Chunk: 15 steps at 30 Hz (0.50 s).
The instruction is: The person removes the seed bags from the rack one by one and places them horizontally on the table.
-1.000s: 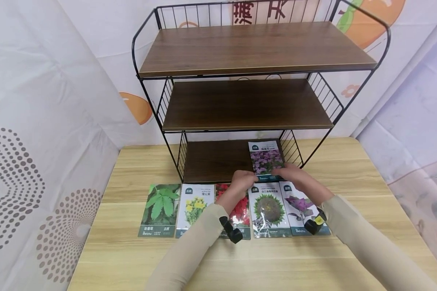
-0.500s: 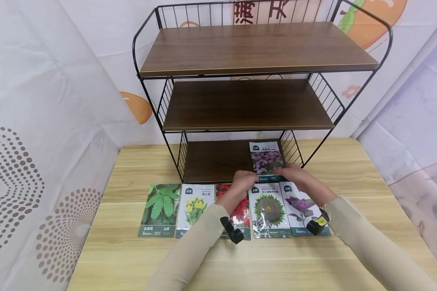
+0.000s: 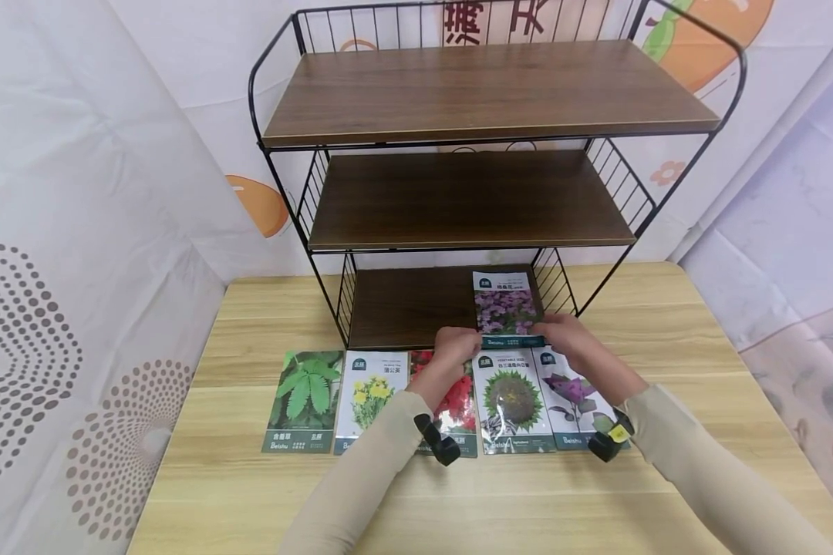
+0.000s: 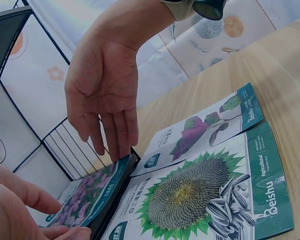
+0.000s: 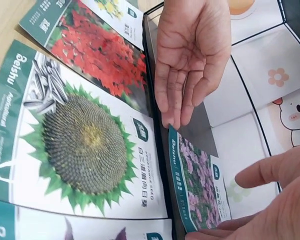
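A purple-flower seed packet [image 3: 505, 304] lies on the right part of the bottom shelf board [image 3: 413, 308], its green lower band at the front edge. My left hand [image 3: 453, 351] is at that band's left corner, straight fingertips touching it. At the opposite corner my right hand [image 3: 572, 343] touches the packet with extended fingers, its thumb [image 5: 265, 172] held apart from the packet. In the right wrist view, the left palm faces the camera. Below the hands lie a sunflower seed packet [image 3: 514, 401], a red-flower packet [image 3: 460, 405] partly behind the left arm, and a purple-leaf packet [image 3: 562, 385].
A yellow-flower packet [image 3: 371, 397] and a green-leaf packet [image 3: 305, 405] continue the row on the wooden table [image 3: 243, 385]. Above rise the middle board [image 3: 472, 200] and top board [image 3: 486, 89] of the black wire-framed rack. Patterned cloth hangs behind.
My hands have moved slightly apart, from the packet's front edge out to its two lower corners. Its green band now shows fully and looks bent along a crease. The other packets stay put.
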{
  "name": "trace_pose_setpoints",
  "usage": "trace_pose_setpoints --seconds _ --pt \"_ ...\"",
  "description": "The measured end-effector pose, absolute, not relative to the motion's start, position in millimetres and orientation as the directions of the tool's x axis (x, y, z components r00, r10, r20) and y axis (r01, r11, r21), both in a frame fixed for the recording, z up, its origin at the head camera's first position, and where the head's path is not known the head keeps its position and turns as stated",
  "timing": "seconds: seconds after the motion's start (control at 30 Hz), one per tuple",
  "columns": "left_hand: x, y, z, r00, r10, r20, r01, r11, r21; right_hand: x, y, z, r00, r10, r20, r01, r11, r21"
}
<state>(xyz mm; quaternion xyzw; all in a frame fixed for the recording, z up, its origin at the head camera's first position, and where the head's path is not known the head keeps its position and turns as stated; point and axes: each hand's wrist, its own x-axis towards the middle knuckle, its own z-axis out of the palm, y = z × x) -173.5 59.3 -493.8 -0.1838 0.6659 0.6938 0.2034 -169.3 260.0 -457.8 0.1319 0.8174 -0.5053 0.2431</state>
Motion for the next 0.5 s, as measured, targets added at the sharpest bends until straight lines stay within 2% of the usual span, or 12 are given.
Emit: trace_pose_setpoints --seconds 0.17,0.37,0.5 --pt "-174.8 58.3 -496.7 -0.846 0.023 -0.533 -0.533 -0.072 0.843 -164.1 257.7 -459.2 -0.851 -0.009 -0.525 0.494 0.323 -0.807" --pt "-176.5 56.8 -500.7 -0.841 0.025 -0.540 -0.541 -0.044 0.840 -161.9 261.7 -462.1 -0.854 0.034 -0.520 0.518 0.148 -0.842" --pt "-175.5 54.6 -501.8 -0.837 0.030 -0.547 -0.548 -0.020 0.836 -162.6 267.2 -462.8 -0.841 -0.008 -0.541 0.541 -0.014 -0.841"
